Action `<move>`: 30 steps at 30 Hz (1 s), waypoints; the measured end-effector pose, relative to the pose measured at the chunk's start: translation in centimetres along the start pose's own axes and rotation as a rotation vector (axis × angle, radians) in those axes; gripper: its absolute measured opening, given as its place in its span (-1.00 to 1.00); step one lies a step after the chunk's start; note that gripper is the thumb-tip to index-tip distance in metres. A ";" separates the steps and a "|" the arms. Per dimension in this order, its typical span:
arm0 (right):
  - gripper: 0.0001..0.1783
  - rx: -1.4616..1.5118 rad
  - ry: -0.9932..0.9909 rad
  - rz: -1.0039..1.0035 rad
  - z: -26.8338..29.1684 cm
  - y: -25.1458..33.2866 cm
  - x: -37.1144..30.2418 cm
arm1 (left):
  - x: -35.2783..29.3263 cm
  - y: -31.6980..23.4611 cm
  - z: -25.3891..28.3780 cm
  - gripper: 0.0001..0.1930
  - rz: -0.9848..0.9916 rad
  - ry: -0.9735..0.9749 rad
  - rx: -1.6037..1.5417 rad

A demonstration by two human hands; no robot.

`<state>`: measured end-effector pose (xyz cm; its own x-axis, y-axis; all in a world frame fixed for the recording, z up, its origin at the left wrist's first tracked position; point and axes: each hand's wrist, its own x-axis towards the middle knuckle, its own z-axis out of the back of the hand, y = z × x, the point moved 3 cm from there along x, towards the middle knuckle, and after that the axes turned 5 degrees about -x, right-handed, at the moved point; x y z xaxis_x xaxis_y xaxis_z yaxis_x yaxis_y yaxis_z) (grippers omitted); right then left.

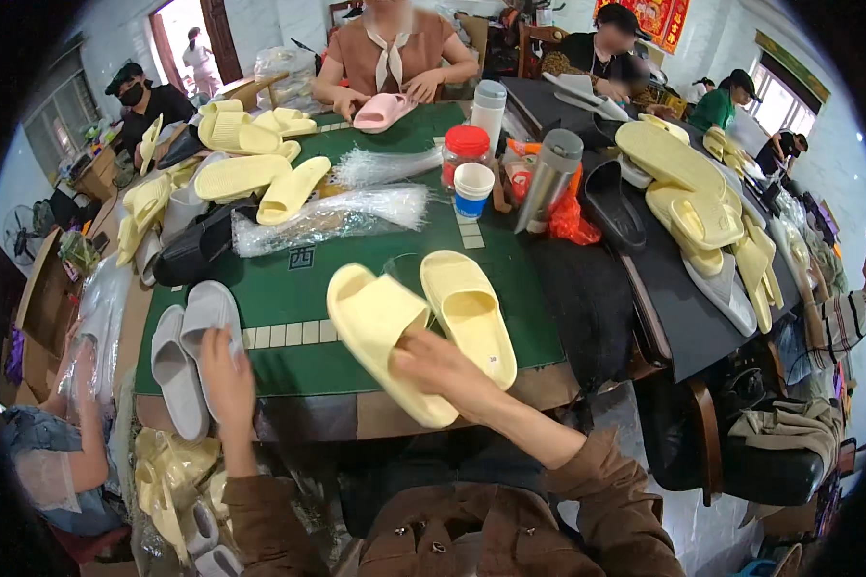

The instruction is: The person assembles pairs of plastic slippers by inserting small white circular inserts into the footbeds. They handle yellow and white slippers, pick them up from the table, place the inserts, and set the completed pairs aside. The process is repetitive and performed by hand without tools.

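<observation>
My right hand (438,363) grips a pale yellow slipper (370,303) at its foot opening, with the fingertips partly hidden inside. The slipper is tilted over the near edge of the green table mat. Right beside it lies a matching yellow slipper (470,317), sole down, with a small white sticker near the heel. A thin clear loop shows between their toe ends. On the left, my left hand (226,373) is at the side of a grey slipper (210,306), fingers stretched out and overlapping it. A second grey slipper (175,375) lies alongside.
Bundles of clear plastic strips (332,219) lie mid-table. Behind them stand a red-lidded jar (465,154), a paper cup (472,190) and a steel flask (551,178). Yellow slippers (241,178) pile up at left and right. Opposite, a person holds a pink slipper (383,112).
</observation>
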<state>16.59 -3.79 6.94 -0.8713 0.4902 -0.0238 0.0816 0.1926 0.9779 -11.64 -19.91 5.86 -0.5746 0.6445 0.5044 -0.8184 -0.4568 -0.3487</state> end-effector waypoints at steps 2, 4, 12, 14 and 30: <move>-0.47 -0.141 0.053 -0.128 0.2 -0.6 -0.6 | -0.7 -4.4 -1.1 -0.58 0.021 0.147 -0.432; -0.58 -0.342 -0.040 -0.028 2.5 0.1 -0.9 | -1.7 -8.6 -2.1 -0.54 0.031 0.252 -0.551; -0.44 -1.212 -0.665 0.109 12.3 0.2 -0.3 | -4.5 -14.1 -7.6 -0.39 -0.169 0.260 -0.418; -0.44 -1.175 -0.645 0.159 13.9 -2.1 0.6 | -3.1 -13.2 -8.6 -0.36 -0.159 0.214 -0.403; -0.43 -0.821 -0.450 0.120 9.8 -3.1 -2.7 | -2.4 -13.9 -9.5 -0.27 -0.143 0.187 -0.584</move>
<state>23.37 2.61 1.98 -0.5963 0.7832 0.1760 -0.3572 -0.4553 0.8155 1.03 -9.26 1.99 -0.4070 0.7950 0.4499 -0.7253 0.0181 -0.6882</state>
